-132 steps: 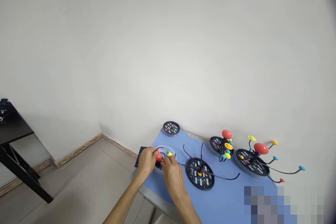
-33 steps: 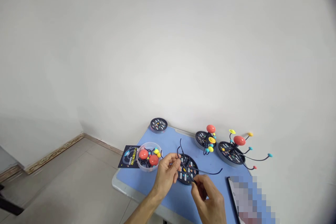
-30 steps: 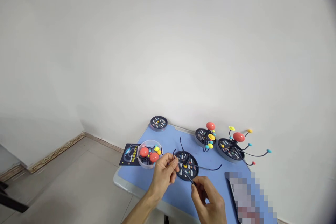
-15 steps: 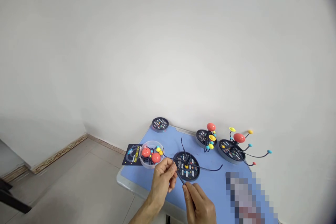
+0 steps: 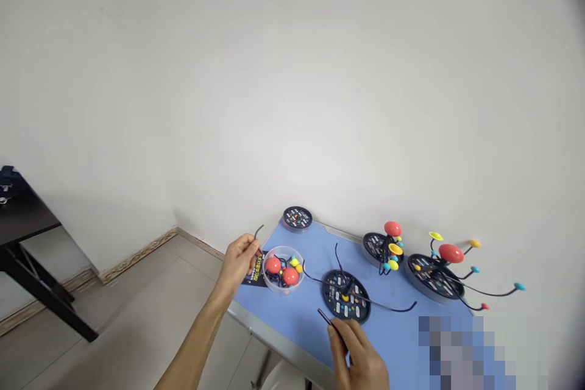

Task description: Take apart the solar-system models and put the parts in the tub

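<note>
My left hand (image 5: 241, 258) is raised left of the clear tub, its fingers pinching a short curved black rod (image 5: 259, 230). In my right hand (image 5: 359, 353), near the table's front edge, is another thin black rod (image 5: 325, 317), its free end pointing up and left. Beyond that hand lies a round black printed base (image 5: 333, 301), with several curved black arms rising from its centre. The clear plastic tub (image 5: 265, 283) holds red domes, small yellow and blue pieces and black rods.
A dark printed card (image 5: 256, 278) lies partly under the tub. Two model pieces with coloured balls, a compact one (image 5: 392, 248) and a spread one (image 5: 434, 277), stand at the right. A round black-topped case (image 5: 297, 218) sits at the back left. A black table (image 5: 27, 213) is far left.
My hands have moved apart. The left has swung out to the left with a rod, while the right stays near the front with a rod. The view has shifted left.
</note>
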A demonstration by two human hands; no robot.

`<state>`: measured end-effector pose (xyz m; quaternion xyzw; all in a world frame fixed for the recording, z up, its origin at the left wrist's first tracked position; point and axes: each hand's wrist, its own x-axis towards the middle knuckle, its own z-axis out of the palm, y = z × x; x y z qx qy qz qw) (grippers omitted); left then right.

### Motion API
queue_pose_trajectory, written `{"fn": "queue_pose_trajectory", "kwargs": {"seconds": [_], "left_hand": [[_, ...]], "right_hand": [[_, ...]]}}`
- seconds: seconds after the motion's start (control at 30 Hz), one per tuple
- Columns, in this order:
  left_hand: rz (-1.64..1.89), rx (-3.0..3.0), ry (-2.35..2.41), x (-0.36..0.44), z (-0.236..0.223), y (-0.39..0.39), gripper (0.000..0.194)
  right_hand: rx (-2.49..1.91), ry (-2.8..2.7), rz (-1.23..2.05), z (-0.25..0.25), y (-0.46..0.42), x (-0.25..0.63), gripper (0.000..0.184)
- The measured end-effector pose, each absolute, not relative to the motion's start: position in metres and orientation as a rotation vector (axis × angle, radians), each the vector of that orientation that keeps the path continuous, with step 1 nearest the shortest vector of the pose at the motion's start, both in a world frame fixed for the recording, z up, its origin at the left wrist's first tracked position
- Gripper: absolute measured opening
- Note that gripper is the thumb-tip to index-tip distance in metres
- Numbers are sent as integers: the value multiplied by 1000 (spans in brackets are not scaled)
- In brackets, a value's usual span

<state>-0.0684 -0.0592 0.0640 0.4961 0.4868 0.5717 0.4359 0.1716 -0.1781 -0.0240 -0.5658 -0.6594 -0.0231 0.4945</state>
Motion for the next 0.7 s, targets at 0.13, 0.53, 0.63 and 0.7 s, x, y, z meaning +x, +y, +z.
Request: {"fn": "queue_pose_trajectory", "kwargs": {"seconds": [0.13, 0.53, 0.63, 0.7], "left_hand": [[1315, 1358, 1253, -59, 40, -52, 36], [1246, 1313, 1201, -61, 11, -60, 40], [1223, 1292, 1159, -60, 6, -65, 40], [1206, 1263, 1162, -58, 4, -67, 43]], "right_hand": [[-1380, -1704, -112, -5, -151, 151, 46], [-1326, -1563, 425, -10, -137, 143, 45], [-1278, -1430, 698, -16, -140, 145, 44], [-1265, -1334, 870, -22, -142, 147, 47]]}}
